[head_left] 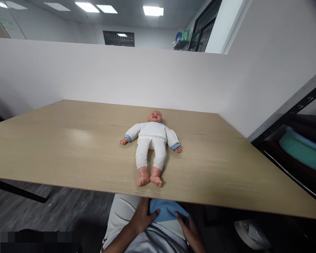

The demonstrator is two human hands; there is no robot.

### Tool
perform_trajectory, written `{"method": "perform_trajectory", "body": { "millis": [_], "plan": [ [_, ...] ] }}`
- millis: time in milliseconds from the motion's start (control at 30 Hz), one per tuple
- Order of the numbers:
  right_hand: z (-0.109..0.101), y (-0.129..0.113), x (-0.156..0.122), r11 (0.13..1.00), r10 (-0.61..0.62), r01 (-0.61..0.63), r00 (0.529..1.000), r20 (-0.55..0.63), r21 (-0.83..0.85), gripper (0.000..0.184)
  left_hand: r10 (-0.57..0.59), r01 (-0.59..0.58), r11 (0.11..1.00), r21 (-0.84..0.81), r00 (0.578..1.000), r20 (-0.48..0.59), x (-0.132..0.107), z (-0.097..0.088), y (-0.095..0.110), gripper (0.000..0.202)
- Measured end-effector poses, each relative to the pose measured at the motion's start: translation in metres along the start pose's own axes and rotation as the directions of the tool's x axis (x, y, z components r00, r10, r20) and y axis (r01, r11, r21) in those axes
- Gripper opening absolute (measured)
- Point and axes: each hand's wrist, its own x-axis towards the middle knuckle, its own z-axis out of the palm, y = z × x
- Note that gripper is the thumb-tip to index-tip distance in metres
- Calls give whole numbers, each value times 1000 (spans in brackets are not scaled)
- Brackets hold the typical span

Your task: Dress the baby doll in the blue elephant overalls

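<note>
Below the table's front edge, a piece of blue cloth (166,210) lies over my lap. My left hand (144,217) grips its left side, thumb on top and the other fingers partly hidden. On the opposite side my right hand (189,228) holds the cloth with the thumb laid over it, its fingers mostly out of sight. What kind of cloth item it is, I cannot tell. A baby doll (151,135) in a white outfit with blue cuffs lies face up on the table, arms spread and bare feet towards me.
The wooden table (68,154) stretches wide in front, against a white partition wall (107,77). At the right stands a black metal shelf (287,126) with a teal basin (302,151). A whitish round object (251,233) sits under the table on the right.
</note>
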Motion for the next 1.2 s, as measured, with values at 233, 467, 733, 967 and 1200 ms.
{"method": "perform_trajectory", "body": {
  "millis": [233,467,733,967,1200],
  "plan": [
    [-28,-12,-9,989,-106,99,992,66,111,54,231,-239,971,-6,931,283,-34,-7,50,39],
    [-60,-23,-2,986,57,-101,951,304,132,58,355,-396,918,32,855,378,-37,-50,98,50],
    [-51,-59,-18,991,-63,109,904,422,-84,47,483,-496,862,-102,743,463,4,-60,128,23],
    [-74,-220,-57,651,-534,758,494,686,-39,22,652,-589,757,-284,645,398,-15,-110,194,51],
    [-102,-375,-55,496,-704,843,248,666,209,9,618,-470,785,-404,629,471,0,-197,256,57]
  ]
}}
